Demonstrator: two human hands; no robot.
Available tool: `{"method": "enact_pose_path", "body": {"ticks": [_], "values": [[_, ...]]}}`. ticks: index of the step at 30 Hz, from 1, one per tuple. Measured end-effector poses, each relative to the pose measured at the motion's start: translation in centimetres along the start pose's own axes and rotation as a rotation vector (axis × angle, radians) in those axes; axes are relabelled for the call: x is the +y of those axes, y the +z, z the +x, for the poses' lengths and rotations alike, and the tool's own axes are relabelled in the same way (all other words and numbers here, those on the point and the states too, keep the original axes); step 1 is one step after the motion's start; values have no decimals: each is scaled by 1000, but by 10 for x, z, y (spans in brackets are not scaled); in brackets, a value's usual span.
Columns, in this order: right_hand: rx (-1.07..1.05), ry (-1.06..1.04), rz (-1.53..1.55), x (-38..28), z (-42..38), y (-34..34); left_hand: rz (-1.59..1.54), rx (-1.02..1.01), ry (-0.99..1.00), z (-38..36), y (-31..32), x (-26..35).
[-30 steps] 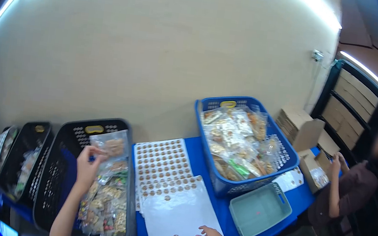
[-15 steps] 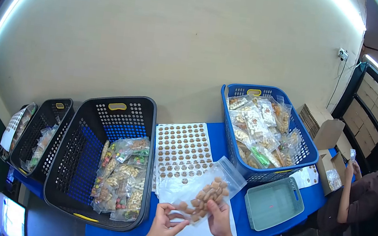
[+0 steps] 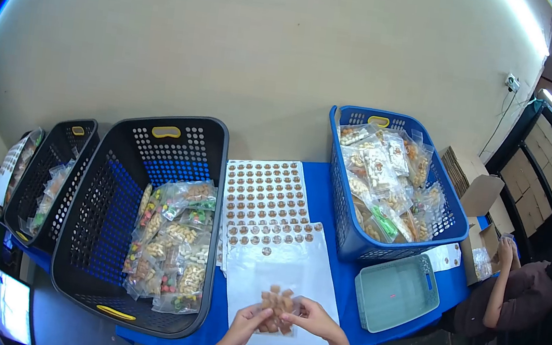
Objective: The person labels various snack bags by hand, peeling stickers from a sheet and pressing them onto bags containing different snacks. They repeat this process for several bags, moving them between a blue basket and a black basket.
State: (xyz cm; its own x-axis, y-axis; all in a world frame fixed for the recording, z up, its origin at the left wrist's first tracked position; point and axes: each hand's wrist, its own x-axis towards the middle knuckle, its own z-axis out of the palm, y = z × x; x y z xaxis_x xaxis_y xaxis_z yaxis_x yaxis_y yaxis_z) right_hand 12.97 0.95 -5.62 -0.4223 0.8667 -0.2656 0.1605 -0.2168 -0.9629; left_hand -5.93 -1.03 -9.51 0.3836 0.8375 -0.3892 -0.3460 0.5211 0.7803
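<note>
A clear plastic bag of brown, chunky pieces (image 3: 278, 302) hangs between my two hands, over the lower part of a white sheet. My left hand (image 3: 248, 323) pinches its left side, thumb laid over the pieces. On the opposite side my right hand (image 3: 314, 319) grips it with thumb and fingers. Just beyond the bag lie sheets of round brown stickers (image 3: 267, 202), with blank white backing (image 3: 279, 259) where stickers are gone.
To the left stands a black basket (image 3: 88, 218) with snack bags (image 3: 174, 246); smaller black baskets (image 3: 55, 176) are farther left. A blue basket (image 3: 393, 252) piled with bags and a green tray (image 3: 398, 298) are right. A co-worker (image 3: 512, 295) sits by a cardboard box (image 3: 480, 249).
The bag has been turned more upright and brought lower and nearer to me. My right hand has shifted to its right side. The co-worker's hands have lowered.
</note>
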Motion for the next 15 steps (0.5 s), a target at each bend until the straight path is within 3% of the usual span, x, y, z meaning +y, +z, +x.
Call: {"method": "enact_pose_path", "body": {"ticks": [2,7,11,15], "values": [[48,56,-267,8,8,1,-89,50,46,8,-3,1],[-10,-8,295,25,21,12,-163,106,23,17,-10,17],[-112,39,128,30,31,7,-41,166,91,25,-8,20],[-13,57,149,45,43,3,69,237,154,30,-11,14]]}}
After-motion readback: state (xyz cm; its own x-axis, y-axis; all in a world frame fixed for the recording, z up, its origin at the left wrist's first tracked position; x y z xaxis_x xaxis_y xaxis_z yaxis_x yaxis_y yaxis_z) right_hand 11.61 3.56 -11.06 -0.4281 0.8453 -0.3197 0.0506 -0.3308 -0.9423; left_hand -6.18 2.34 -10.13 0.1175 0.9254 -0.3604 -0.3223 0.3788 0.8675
